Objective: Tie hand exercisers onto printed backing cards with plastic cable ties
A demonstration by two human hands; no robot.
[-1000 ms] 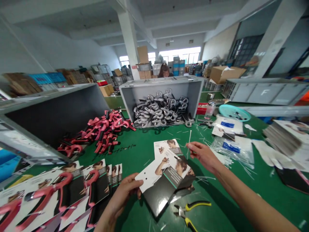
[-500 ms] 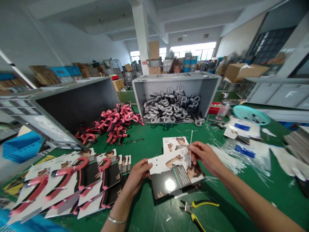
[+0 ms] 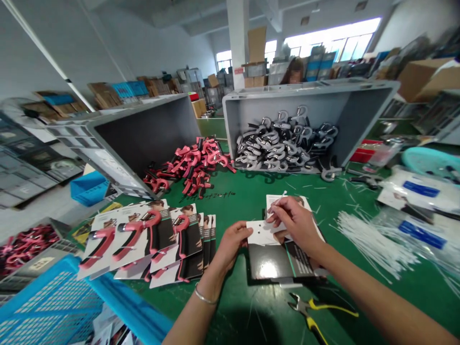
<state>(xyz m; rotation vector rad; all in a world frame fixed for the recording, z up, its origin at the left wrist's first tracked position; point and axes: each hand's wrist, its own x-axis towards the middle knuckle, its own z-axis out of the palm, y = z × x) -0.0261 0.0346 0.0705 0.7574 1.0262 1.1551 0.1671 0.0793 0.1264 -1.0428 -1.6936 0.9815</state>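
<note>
White-and-black card (image 3: pixel 269 263): my left hand (image 3: pixel 232 243) pinches its left edge, seemingly to steady it. My right hand (image 3: pixel 295 223) pinches a tie (image 3: pixel 284 193).

Nothing I could read cleanly: black handwriting (image 3: pixel 207 195) ran across the green worktop (image 3: pixel 247 191), small print (image 3: pixel 300 258) sat on the card (image 3: pixel 269 263), a red sign (image 3: pixel 238 70) marked the pillar (image 3: pixel 237 38)!

Slim silver-coloured bangle (image 3: pixel 203 298) around the left wrist (image 3: pixel 212 282), forearms (image 3: pixel 381 299) bare.
</note>
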